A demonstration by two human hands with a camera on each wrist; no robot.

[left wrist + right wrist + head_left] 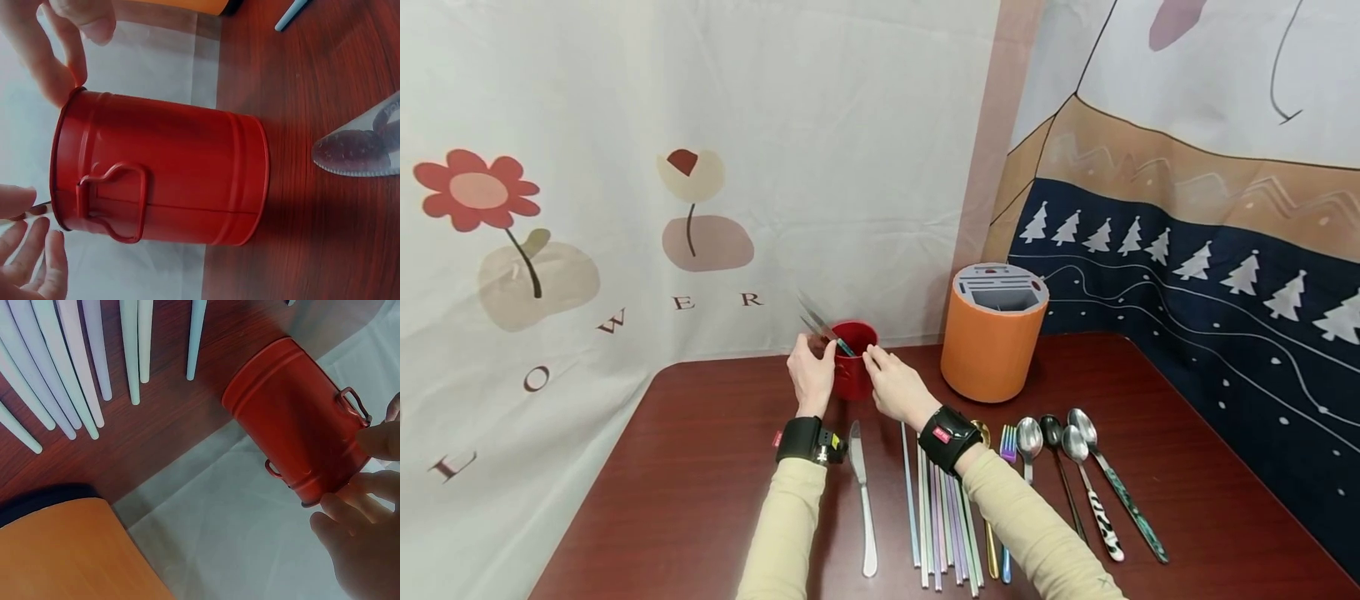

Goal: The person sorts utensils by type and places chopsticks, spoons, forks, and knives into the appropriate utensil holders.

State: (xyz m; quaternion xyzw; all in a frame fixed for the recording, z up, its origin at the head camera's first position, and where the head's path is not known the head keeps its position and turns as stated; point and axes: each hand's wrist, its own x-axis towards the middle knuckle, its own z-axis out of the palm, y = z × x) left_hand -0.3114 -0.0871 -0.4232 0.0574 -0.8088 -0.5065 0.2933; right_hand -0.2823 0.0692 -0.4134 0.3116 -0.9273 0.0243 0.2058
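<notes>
A red metal cup (pixel 853 379) with small side handles stands upright near the table's back edge. My left hand (pixel 812 372) is at its left rim and pinches knives (pixel 815 317), whose blades point up and left; a teal patterned handle (pixel 846 347) lies inside the cup. In the left wrist view, a thin dark piece (pixel 39 209) shows between the left fingers. My right hand (pixel 901 387) reaches to the cup's right side, its fingertips (pixel 337 509) touching the rim and its thumb apart from the cup.
A silver knife (pixel 864 508) lies in front of the cup. Several pastel chopsticks (pixel 936 517), a rainbow fork (pixel 1008 443) and several spoons (pixel 1028 435) lie to the right. An orange cylindrical holder (pixel 992 350) with a grey slotted top stands at the back right. Fabric hangs behind the table.
</notes>
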